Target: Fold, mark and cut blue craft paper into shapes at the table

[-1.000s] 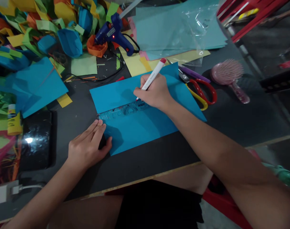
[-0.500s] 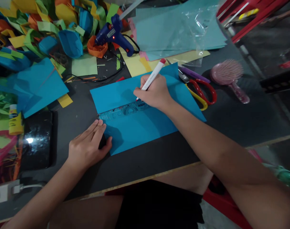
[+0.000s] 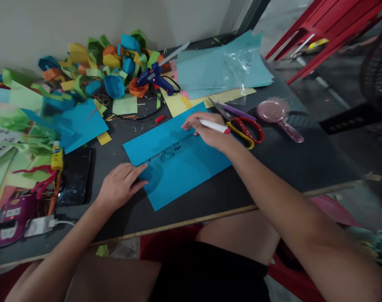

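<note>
A blue sheet of paper [image 3: 178,184] lies at a slant on the dark table, with a clear patterned ruler [image 3: 168,155] along its middle. My left hand [image 3: 121,182] rests at the sheet's left edge, fingers stretched out, fingertips on the paper close to the ruler's left end. In my right hand [image 3: 208,130] is a white marker [image 3: 213,126], held nearly flat with its red end toward the wrist. That hand is over the right part of the ruler and hides its far end; the marker's tip is hidden by the fingers. A small red cap [image 3: 159,119] lies just behind the sheet.
Scissors [image 3: 247,129], a purple pen [image 3: 237,112] and a pink hairbrush [image 3: 277,115] lie to the right. Behind are a blue glue gun [image 3: 154,79], pale blue sheets [image 3: 209,69] and folded paper pieces [image 3: 110,61]. A phone [image 3: 74,178] and glue stick [image 3: 56,157] sit left.
The marker has tipped from upright over the ruler to nearly flat, its red end now toward my wrist. My left fingers have spread a little. The view has shifted, showing more of the table.
</note>
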A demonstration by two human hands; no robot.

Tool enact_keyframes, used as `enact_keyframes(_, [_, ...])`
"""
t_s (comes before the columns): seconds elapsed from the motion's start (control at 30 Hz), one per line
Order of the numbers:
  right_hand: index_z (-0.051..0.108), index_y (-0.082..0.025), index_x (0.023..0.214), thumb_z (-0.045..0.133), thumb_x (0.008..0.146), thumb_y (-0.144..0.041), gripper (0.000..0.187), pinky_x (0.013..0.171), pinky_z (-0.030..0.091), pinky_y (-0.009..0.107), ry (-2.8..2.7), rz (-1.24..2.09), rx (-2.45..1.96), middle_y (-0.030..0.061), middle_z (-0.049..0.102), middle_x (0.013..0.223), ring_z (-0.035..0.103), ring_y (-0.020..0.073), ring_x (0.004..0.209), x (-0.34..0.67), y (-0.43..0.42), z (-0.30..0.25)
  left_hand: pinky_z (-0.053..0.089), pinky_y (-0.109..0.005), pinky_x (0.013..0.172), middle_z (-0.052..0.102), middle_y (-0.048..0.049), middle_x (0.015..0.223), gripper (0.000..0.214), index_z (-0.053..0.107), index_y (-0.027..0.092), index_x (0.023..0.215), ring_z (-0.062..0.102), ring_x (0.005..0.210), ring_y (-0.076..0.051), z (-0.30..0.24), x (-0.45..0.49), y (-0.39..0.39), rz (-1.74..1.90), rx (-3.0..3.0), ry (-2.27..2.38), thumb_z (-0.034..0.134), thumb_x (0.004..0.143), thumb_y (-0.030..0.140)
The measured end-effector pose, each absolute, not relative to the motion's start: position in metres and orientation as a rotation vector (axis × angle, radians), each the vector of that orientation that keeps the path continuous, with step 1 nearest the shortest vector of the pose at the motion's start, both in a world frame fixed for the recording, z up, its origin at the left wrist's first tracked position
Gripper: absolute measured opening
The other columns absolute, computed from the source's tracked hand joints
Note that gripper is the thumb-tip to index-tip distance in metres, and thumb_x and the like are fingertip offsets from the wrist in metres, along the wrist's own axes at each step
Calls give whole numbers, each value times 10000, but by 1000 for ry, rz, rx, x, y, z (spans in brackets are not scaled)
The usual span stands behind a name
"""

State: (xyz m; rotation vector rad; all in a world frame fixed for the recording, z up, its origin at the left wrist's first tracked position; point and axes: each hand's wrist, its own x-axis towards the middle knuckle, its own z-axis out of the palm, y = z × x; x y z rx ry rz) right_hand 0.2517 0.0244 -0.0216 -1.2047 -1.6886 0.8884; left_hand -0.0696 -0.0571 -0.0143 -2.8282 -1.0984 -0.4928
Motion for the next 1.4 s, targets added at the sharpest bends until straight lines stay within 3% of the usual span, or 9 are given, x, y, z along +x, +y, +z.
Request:
enact_keyframes(0.1, [677,-234,850,465,921,-619,445,646,553,300,-1646,875,-1194,71,734,927,692,186,870,251,22,-29,558,-473,828,675,-162,1070,531,585,179,1321,635,1034,-320,-7,-61,-62,-291,-2776,-1319,516,921,521])
enact_keyframes(0.23, [646,-239,856,460,918,-623,431,735,565,342,-1652,882,-1217,67,731,938,687,198,903,246,23,-29,513,-503,949,531,-184,1396,487,526,170,1375,524,1257,-356,-3,-31,-62,-96,-2743,-1431,481,958,417])
enact_keyframes(0.43, [623,-237,866,459,919,-603,404,747,570,366,-1593,821,-1282,62,728,912,694,205,870,245,24,-33,462,-451,1030,627,-77,1317,423,616,262,1247,516,1312,-237,6,-35,-38,-73,-3023,-1085,297,992,152])
enact_keyframes(0.63, [606,-237,858,449,935,-564,371,771,556,370,-1628,753,-1272,47,722,862,693,199,838,246,28,-41,492,-477,1007,597,-116,1353,370,682,216,1087,518,1312,-252,7,-29,-29,-127,-3088,-1153,334,977,156])
enact_keyframes(0.73, [599,-246,876,418,953,-545,357,817,552,409,-1728,740,-1231,58,723,915,694,222,891,248,23,-33,474,-477,1050,560,-133,1405,349,611,183,1253,511,1321,-259,3,-20,-28,-239,-3127,-1291,431,979,303])
enact_keyframes(0.83, [532,-272,910,562,877,-557,289,957,509,504,-1980,797,-1032,78,699,1159,631,293,1153,248,15,-23,385,-506,1132,442,-142,1515,723,464,183,1428,391,1420,-301,4,-29,-28,-266,-3173,-1429,565,856,615])
enact_keyframes(0.97, [395,-290,960,825,571,-608,662,1058,440,588,-2257,893,-906,130,472,1492,440,378,1369,236,10,-26,120,-611,1200,279,-169,1587,1104,272,167,1532,235,1482,-361,1,-48,-27,10,-3141,-1459,567,690,818])
enact_keyframes(1.17, [350,-273,1062,394,936,-586,341,920,510,551,-2007,800,-1210,175,479,1469,499,335,1313,217,16,-43,94,-555,1214,197,-179,1610,1158,174,124,1554,169,1503,-344,-11,-21,-5,50,-3103,-1407,492,708,848])
enact_keyframes(1.4, [380,-214,1143,347,962,-513,351,1081,361,593,-1951,492,-1349,209,576,1265,512,359,1274,213,21,-47,252,-532,1181,341,-170,1567,1163,359,159,1497,341,1437,-362,-11,6,15,-162,-3011,-1535,582,604,870])
